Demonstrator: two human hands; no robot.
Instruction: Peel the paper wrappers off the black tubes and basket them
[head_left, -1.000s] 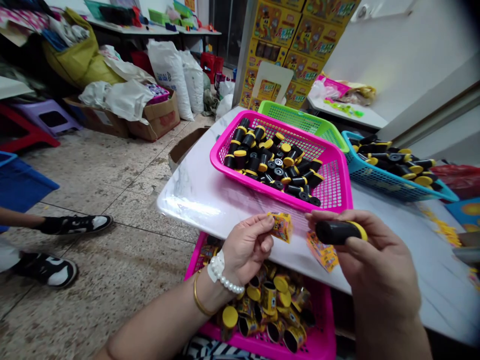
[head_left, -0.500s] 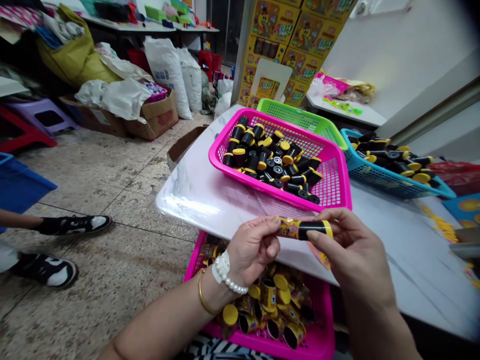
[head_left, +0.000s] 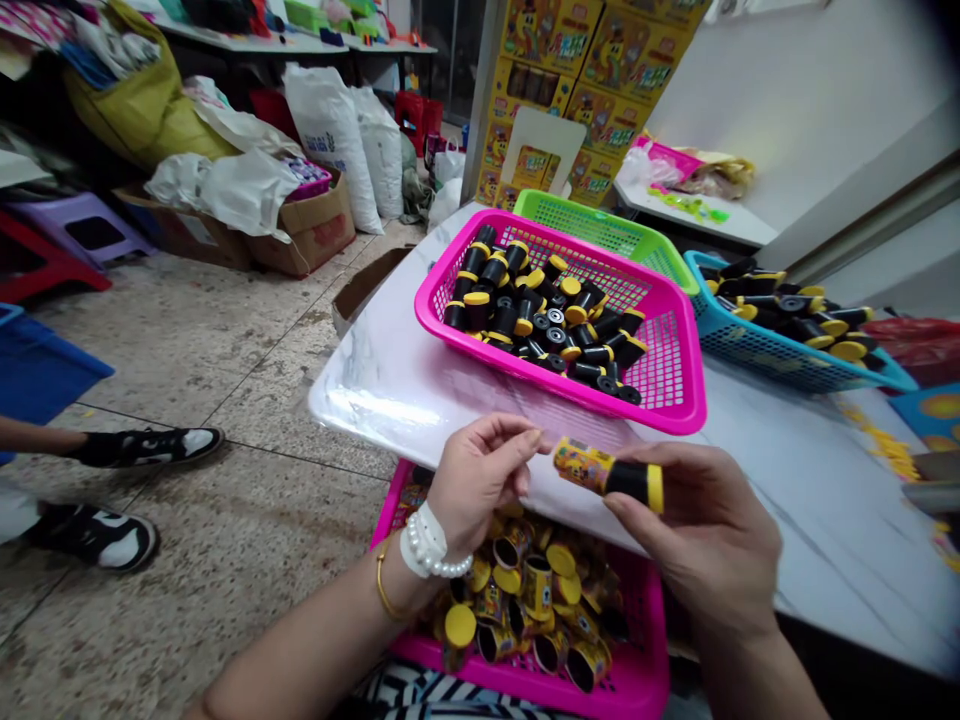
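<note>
My right hand (head_left: 712,520) grips a small cylinder (head_left: 600,472), thumb in front and fingers behind. The cylinder lies nearly level above the table edge, with a yellow printed left part, a black section and a yellow rim at its right end. My left hand (head_left: 480,470) is closed, thumb and forefinger pinched just left of the printed end. Whether anything is between those fingertips I cannot make out. Below my hands, a pink basket (head_left: 660,650) holds several yellow printed cylinders. On the table, another pink basket (head_left: 694,405) holds black cylinders with yellow ends.
Behind stands a green basket (head_left: 645,245); to the right, a blue basket (head_left: 810,365) holds more black cylinders. All rest on the white marbled table (head_left: 360,400). Printed yellow boxes (head_left: 547,90) are stacked beyond. A person's shoes (head_left: 150,447) are on the floor at left.
My left hand has drawn back left, off the cylinder's printed end. The cylinder has tilted, its right end lower, and the orange flap that hung below it no longer shows.
</note>
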